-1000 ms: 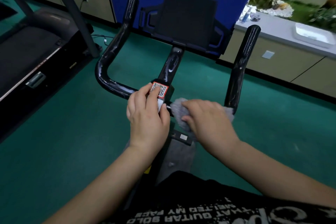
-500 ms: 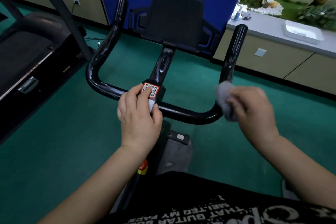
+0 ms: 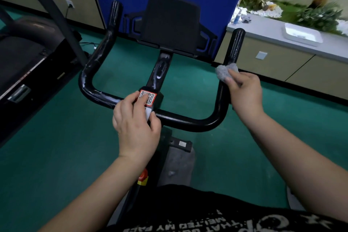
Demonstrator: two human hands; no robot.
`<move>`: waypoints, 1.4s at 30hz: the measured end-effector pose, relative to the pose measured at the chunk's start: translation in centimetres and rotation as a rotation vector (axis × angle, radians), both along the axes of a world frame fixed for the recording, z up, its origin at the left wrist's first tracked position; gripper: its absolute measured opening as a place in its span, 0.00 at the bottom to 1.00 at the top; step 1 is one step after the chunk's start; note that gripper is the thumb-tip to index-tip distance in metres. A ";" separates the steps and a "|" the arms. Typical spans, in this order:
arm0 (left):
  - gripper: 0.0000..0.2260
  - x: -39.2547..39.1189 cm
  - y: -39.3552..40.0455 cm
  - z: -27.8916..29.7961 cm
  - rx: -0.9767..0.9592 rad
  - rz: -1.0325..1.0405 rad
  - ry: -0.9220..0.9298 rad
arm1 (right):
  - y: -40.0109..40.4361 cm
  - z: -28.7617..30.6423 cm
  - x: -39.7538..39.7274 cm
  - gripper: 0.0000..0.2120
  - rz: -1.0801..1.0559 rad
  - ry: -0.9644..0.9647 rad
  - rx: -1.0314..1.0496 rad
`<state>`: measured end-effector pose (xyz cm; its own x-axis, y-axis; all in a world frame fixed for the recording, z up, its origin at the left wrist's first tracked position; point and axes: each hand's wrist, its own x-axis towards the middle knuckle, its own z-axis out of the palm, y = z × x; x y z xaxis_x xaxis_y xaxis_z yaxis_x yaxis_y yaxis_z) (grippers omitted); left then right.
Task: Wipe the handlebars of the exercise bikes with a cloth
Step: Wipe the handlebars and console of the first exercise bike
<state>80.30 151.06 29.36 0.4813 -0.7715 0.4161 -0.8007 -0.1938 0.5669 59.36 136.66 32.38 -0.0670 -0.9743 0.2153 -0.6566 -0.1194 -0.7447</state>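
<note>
Since the earlier frames, right hand (image 3: pixel 244 90) and cloth (image 3: pixel 226 72) are appearing farther up the right-hand upright of the handlebar (image 3: pixel 188 121), having travelled from the crossbar beside the centre clamp, round the lower right bend, to mid-height on that upright; left hand (image 3: pixel 135 124) is staying on the centre clamp. Handlebar: one black, glossy U-shaped tube occupying the centre of the frame; its two uprights are rising toward the upper part of the frame; pale scuffs are showing on the left bend and on the central stem. Cloth: one small grey, fuzzy wad, bunched, lying right of centre and touching the upright; the right hand's thumb and fingers are pinching it against the tube. Left hand: fingers are resting loosely curved over the clamp, fingertips covering part of one red-bordered code label (image 3: pixel 148 97); whether it is gripping the clamp cannot be told. Count: two hands, one cloth, one handlebar, one label; one black console panel (image 3: pixel 171 22) is standing above the stem; one treadmill (image 3: pixel 24 62) is lying at the left edge; one white tray (image 3: pixel 301 36) is sitting on the counter at the upper right; green floor is lying beneath.
</note>
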 end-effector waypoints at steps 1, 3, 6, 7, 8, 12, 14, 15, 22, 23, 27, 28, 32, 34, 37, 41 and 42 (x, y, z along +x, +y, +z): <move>0.20 0.0 0.0 0.0 -0.003 0.002 0.003 | 0.0 0.0 0.1 0.16 0.010 0.021 -0.001; 0.20 0.0 0.0 0.0 -0.008 0.004 0.008 | 1.8 -0.4 0.1 0.15 0.021 0.039 -0.020; 0.20 -0.1 -0.1 0.0 -0.005 0.013 0.004 | 6.0 -1.4 -0.3 0.14 0.016 -0.059 -0.008; 0.20 -0.2 -0.1 0.0 -0.003 0.021 0.008 | 6.6 -1.7 -0.4 0.14 0.006 -0.098 0.001; 0.20 -0.2 -0.2 0.1 -0.001 0.030 0.013 | 6.4 -1.9 -0.4 0.15 -0.002 -0.119 0.008; 0.19 -0.4 -0.4 0.1 -0.002 0.058 0.017 | 1.8 -0.9 0.3 0.17 -0.083 -0.252 0.044; 0.19 -0.4 -0.4 0.1 -0.006 0.068 0.007 | -0.7 -0.4 0.5 0.17 -0.107 -0.313 0.058; 0.19 -0.4 -0.5 0.1 -0.006 0.075 0.004 | -1.5 -0.3 0.6 0.18 -0.112 -0.345 0.061; 0.19 -0.6 -0.6 0.4 -0.004 0.088 -0.004 | 2.9 -2.4 0.0 0.16 -0.077 -0.372 0.031; 0.18 -0.6 -0.7 0.4 0.006 0.087 -0.011 | 2.3 -2.2 -0.1 0.16 -0.069 -0.349 0.028; 0.16 -0.1 -0.9 0.6 0.040 0.080 -0.045 | -3.3 0.1 0.4 0.17 -0.041 -0.273 -0.009; 0.16 0.0 -1.0 0.7 0.049 0.078 -0.053 | -4.4 0.5 0.5 0.17 -0.033 -0.265 -0.035; 0.16 0.2 -1.3 1.0 0.079 0.078 -0.088 | -3.8 0.1 0.5 0.17 0.014 -0.253 -0.096; 0.16 0.3 -1.4 1.0 0.080 0.078 -0.096 | -2.3 -1.0 0.1 0.16 0.038 -0.248 -0.097; 0.16 0.2 -1.5 0.8 0.059 0.086 -0.092 | -3.4 -0.9 -0.3 0.16 0.055 -0.200 -0.107; 0.17 0.2 -1.5 0.7 0.027 0.095 -0.092 | -8.4 2.2 0.5 0.17 0.038 -0.183 -0.179; 0.17 0.2 -1.5 0.7 0.019 0.098 -0.094 | -9.5 2.8 0.6 0.17 0.035 -0.184 -0.189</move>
